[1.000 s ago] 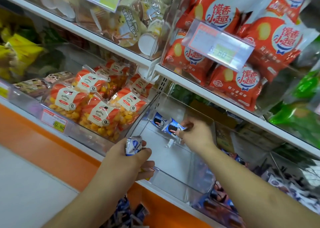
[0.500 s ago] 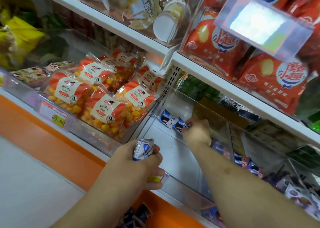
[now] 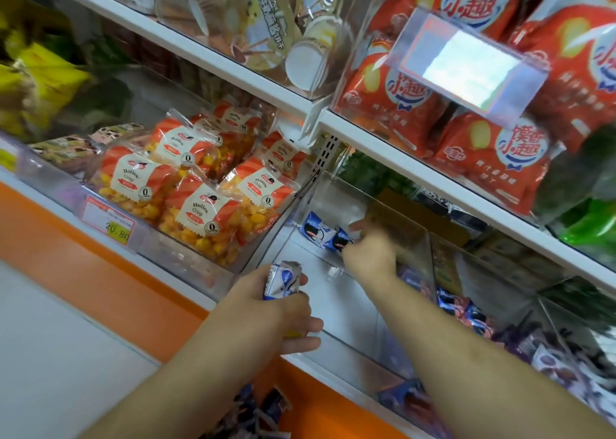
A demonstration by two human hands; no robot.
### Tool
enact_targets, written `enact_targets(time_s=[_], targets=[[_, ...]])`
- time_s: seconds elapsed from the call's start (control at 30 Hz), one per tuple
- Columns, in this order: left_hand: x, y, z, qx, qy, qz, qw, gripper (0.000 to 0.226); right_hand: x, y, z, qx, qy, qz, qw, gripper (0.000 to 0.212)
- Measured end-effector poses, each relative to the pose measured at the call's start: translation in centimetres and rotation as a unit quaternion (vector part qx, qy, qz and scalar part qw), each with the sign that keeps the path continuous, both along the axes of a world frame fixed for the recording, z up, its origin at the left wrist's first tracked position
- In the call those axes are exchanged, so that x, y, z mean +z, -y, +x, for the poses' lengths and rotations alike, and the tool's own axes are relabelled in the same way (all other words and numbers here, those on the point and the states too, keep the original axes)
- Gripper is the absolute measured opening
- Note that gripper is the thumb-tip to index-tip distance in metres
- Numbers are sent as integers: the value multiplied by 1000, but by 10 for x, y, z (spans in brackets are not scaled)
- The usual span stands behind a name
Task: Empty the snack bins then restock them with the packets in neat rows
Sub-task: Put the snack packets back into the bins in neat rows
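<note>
White metal shelving (image 3: 393, 145) rises in front of me in tiers, with an orange base band (image 3: 100, 265) under the lowest shelf and pale floor (image 3: 50, 355) beyond it. Clear, glossy plastic bins sit tilted along each tier. The upper right one is stuffed with puffy red bags (image 3: 500, 152) behind a shiny price-tag holder (image 3: 466, 68). The left bin on my level holds crinkly clear packs of yellow Hollow Crisp (image 3: 196, 215). The clear bin (image 3: 333, 345) I'm working in is almost bare, its white floor showing. My right hand (image 3: 370, 255) reaches to its back left corner, fingers curled over two small blue-and-white packets (image 3: 320, 232) lying side by side there; blur hides whether I'm pinching them. My left hand (image 3: 273, 308) hovers at the bin's front edge, closed around a bundle of the same small packets (image 3: 281, 278), foil ends sticking up.
</note>
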State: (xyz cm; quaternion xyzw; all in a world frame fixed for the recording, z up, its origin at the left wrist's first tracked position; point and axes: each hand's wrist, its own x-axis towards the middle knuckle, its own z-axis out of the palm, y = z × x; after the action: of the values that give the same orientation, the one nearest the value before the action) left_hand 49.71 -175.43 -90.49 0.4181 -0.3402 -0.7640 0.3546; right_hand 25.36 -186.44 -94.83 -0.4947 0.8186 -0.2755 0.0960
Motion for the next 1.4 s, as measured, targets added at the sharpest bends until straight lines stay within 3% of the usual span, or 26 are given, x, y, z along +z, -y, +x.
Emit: enact_targets(time_s=[0.07, 0.13, 0.2, 0.27, 0.4, 0.57, 0.7, 0.83, 0.93, 1.13, 1.3, 1.4], targets=[[3, -1, 0, -11, -28, 20, 999, 37, 20, -29, 21, 86, 138, -40, 986, 42], [6, -3, -2, -16, -56, 36, 998, 43, 46, -64, 37, 221, 232, -23, 947, 45], [11, -7, -3, -25, -79, 40, 996, 49, 69, -97, 44, 322, 262, 27, 910, 40], [17, -14, -3, -40, -87, 27, 995, 53, 80, -121, 46, 359, 260, 63, 894, 36], [20, -23, -7, -70, -87, 11, 994, 47, 80, -143, 41, 341, 214, 21, 915, 25], [13, -23, -8, -16, 57, -127, 990, 24, 74, -156, 28, 213, 242, -55, 945, 26], [8, -22, -13, -4, 195, -273, 942, 12, 75, -173, 7, 217, 72, -36, 973, 15], [4, -3, -33, -9, 286, -355, 890, 20, 65, -184, -41, 150, -94, -43, 983, 45], [2, 27, -65, -36, 347, -399, 848, 17, 44, -186, -62, 153, -93, 23, 984, 62], [-27, 100, -143, -76, 420, -463, 777, 15, 26, -190, -66, 157, -30, -6, 987, 76], [-62, 148, -189, -111, 464, -524, 706, 27, 29, -190, -71, 168, 20, -8, 986, 73], [-74, 165, -206, -126, 467, -546, 684, 19, 29, -190, -69, 172, 17, -17, 985, 72]])
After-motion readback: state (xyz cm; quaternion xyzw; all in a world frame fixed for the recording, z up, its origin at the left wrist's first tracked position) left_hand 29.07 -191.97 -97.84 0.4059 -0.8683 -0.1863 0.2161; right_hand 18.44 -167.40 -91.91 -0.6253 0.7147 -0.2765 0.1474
